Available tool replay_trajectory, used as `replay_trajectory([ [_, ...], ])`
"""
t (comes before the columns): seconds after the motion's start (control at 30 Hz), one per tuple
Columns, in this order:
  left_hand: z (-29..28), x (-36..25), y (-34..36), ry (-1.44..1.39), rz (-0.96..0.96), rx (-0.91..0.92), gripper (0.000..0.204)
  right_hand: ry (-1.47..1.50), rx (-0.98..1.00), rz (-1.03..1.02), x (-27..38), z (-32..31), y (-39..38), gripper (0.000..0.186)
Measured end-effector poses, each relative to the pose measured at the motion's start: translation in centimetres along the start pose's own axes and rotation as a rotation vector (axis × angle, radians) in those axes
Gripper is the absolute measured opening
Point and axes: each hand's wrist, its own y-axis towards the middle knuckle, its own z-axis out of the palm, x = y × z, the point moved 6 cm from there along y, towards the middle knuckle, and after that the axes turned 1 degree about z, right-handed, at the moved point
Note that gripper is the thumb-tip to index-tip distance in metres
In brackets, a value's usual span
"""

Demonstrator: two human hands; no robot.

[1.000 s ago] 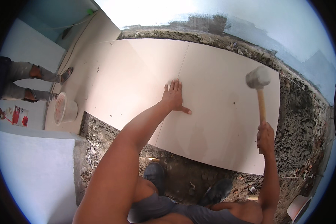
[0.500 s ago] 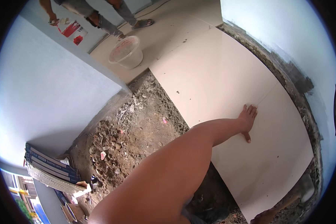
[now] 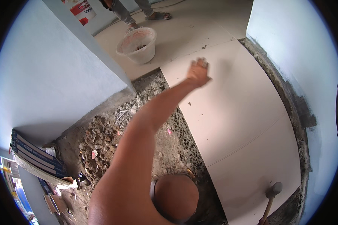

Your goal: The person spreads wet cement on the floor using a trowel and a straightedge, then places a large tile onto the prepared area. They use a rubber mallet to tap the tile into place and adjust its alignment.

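Observation:
My left hand (image 3: 199,73) stretches out over the far part of a large cream floor tile (image 3: 234,93). It is slightly blurred, with its fingers forward, the thumb side out, and nothing visible in it. A shadow lies on the tile beside it; whether the palm touches is hard to tell. At the lower right edge my right hand (image 3: 263,222) is mostly cut off, closed around the wooden handle of a mallet (image 3: 274,190). The dark grey mallet head is over the near tile (image 3: 248,183), past a thin joint line. My bent knee (image 3: 176,197) is beside the tiles.
Rubble and dirt (image 3: 97,140) cover the ground at left. A whitish bucket (image 3: 144,50) stands on the far floor near another person's sandaled foot (image 3: 157,15). Blue tile boxes (image 3: 37,153) lean by the left wall. A rough gap (image 3: 289,88) runs along the right wall.
My left hand has lifted from the tile joint and moved far and left. The mallet has come up over the near tile. The other person's hand has left the view.

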Motion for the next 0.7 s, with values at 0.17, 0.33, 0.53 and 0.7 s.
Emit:
replay_trajectory([
  [0.17,-0.9,20.9,-3.6,0.148,-0.453,-0.391,0.054,-0.093,0.006,-0.160,7.1,-8.0,-3.1,0.050],
  [0.33,-0.2,28.6,-6.4,0.209,-0.511,-0.517,0.046,-0.204,0.031,-0.246,8.5,-10.3,-0.6,0.050],
  [0.53,3.4,28.7,-5.8,0.224,-0.460,-0.428,0.031,-0.260,0.055,-0.273,8.7,-10.6,1.3,0.049],
  [0.7,3.8,27.8,-6.8,0.157,-0.423,-0.434,0.029,-0.243,0.051,-0.284,9.5,-10.5,1.0,0.048],
])
